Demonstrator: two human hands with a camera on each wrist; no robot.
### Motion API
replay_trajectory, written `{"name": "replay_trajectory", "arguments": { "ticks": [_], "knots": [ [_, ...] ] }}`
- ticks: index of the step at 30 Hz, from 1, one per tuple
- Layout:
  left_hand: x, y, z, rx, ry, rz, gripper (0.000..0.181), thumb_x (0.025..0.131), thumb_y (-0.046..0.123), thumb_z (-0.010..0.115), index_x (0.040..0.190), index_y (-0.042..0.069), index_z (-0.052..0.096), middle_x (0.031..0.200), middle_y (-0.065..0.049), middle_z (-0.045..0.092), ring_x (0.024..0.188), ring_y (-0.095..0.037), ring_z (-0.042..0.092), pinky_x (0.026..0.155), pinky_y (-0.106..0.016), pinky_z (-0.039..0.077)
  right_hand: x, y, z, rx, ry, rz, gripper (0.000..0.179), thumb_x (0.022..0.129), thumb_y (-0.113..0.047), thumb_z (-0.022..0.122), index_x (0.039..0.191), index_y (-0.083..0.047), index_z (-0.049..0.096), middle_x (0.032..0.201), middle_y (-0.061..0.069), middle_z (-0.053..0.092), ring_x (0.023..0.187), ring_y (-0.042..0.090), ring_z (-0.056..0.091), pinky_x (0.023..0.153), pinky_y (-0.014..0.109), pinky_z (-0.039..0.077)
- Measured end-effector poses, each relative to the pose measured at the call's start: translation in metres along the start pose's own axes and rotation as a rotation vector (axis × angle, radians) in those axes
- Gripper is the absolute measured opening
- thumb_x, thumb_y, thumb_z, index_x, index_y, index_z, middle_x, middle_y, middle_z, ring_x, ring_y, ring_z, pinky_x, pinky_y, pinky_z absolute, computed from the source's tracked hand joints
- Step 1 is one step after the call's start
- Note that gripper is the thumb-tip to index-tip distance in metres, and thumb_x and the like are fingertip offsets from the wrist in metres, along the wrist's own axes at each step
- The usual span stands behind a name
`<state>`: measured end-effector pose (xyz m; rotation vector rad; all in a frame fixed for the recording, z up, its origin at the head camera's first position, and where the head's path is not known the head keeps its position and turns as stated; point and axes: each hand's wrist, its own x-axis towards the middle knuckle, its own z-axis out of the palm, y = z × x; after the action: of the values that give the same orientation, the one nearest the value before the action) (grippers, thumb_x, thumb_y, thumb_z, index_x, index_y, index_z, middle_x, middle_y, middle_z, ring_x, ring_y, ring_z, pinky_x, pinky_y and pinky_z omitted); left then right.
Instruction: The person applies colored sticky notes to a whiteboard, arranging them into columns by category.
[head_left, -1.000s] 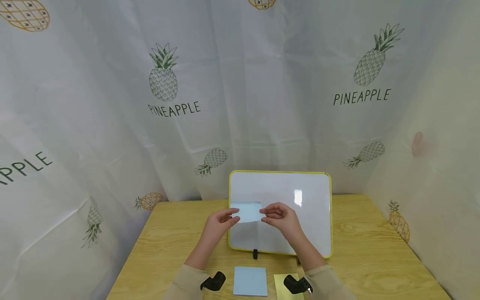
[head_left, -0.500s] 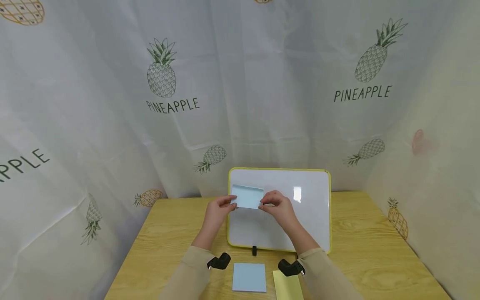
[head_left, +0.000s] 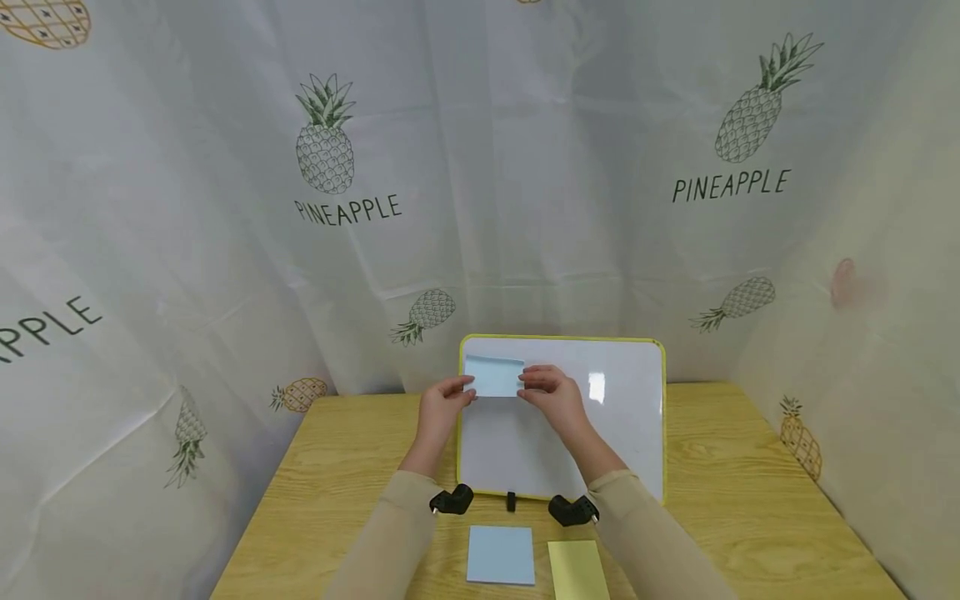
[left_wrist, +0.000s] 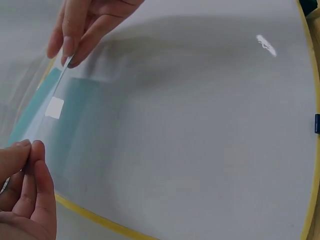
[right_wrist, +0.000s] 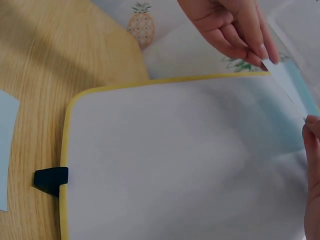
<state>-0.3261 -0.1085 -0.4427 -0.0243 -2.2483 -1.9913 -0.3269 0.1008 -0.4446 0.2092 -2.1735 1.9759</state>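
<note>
A light-blue sticky note (head_left: 493,377) is stretched between both hands in front of the whiteboard's (head_left: 562,442) upper left part. Its top edge curls, and a bluish reflection of it shows on the board's glossy surface in the left wrist view. My left hand (head_left: 441,410) pinches the left end between thumb and fingers. At the other end my right hand (head_left: 557,400) pinches the note's right edge. Seen from the left wrist, the note (left_wrist: 42,110) stands edge-on, close to the board; whether it touches cannot be told.
The yellow-framed board leans back on dark feet (head_left: 512,502) on the wooden table (head_left: 360,467). A light-blue pad (head_left: 501,555) and a yellow pad (head_left: 577,571) lie in front of it. Behind hangs a pineapple-print curtain (head_left: 510,208).
Both hands have raised the sticky note up along the whiteboard, from mid-height to near its top left. The pads and board stay in place; the head view has tilted slightly.
</note>
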Motion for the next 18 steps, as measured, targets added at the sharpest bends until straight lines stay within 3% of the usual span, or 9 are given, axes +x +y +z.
{"name": "replay_trajectory", "arguments": {
  "ticks": [6, 18],
  "knots": [
    [0.008, 0.002, 0.004, 0.005, 0.036, 0.002, 0.023, 0.088, -0.002, 0.069, 0.111, 0.001, 0.072, 0.105, -0.013, 0.063, 0.087, -0.021, 0.069, 0.080, -0.031, 0.054, 0.007, 0.001, 0.006, 0.014, 0.057, -0.017, 0.022, 0.080, 0.009, 0.075, 0.102, 0.006, 0.073, 0.118, 0.013, 0.061, 0.102, 0.024, 0.063, 0.082, 0.023, 0.052],
    [0.018, -0.001, 0.007, -0.023, 0.039, -0.007, 0.024, 0.087, -0.004, 0.069, 0.111, -0.004, 0.070, 0.109, -0.018, 0.063, 0.087, -0.024, 0.069, 0.079, -0.032, 0.055, 0.012, 0.005, 0.011, 0.036, 0.107, -0.020, 0.022, 0.081, 0.009, 0.073, 0.103, 0.006, 0.072, 0.120, 0.015, 0.061, 0.103, 0.027, 0.063, 0.083, 0.019, 0.050]
  ]
}}
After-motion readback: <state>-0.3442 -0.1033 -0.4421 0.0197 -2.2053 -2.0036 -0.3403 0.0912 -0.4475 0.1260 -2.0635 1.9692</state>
